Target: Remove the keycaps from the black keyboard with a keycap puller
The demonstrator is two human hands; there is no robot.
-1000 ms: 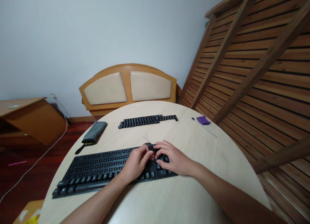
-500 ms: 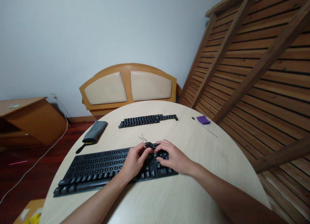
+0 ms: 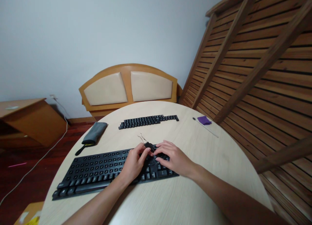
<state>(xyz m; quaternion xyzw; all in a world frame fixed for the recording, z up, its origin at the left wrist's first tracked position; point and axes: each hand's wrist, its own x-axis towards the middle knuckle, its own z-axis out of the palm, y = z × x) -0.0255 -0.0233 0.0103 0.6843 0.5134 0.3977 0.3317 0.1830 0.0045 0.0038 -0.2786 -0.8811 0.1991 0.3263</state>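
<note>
A black keyboard [image 3: 97, 171] lies across the near part of a round pale wooden table [image 3: 195, 199]. Both hands rest over its right end. My left hand [image 3: 134, 163] and my right hand [image 3: 174, 158] are closed, fingertips meeting on a small black keycap puller [image 3: 149, 145] whose two wire loops stick up toward the far side. The keys under my fingers are hidden. A neat block of loose black keycaps [image 3: 148, 121] lies in rows farther back on the table.
A grey folded pouch [image 3: 95, 133] with a black strap sits at the table's left edge. A purple cloth [image 3: 204, 120] and a thin stick lie at the right. A padded wooden headboard [image 3: 128, 87] and slatted wooden frame [image 3: 255, 66] stand behind; a white cable runs over the floor.
The puller's wire loops have tilted and shifted a little to the left between my fingers. Both hands stay at the keyboard's right end.
</note>
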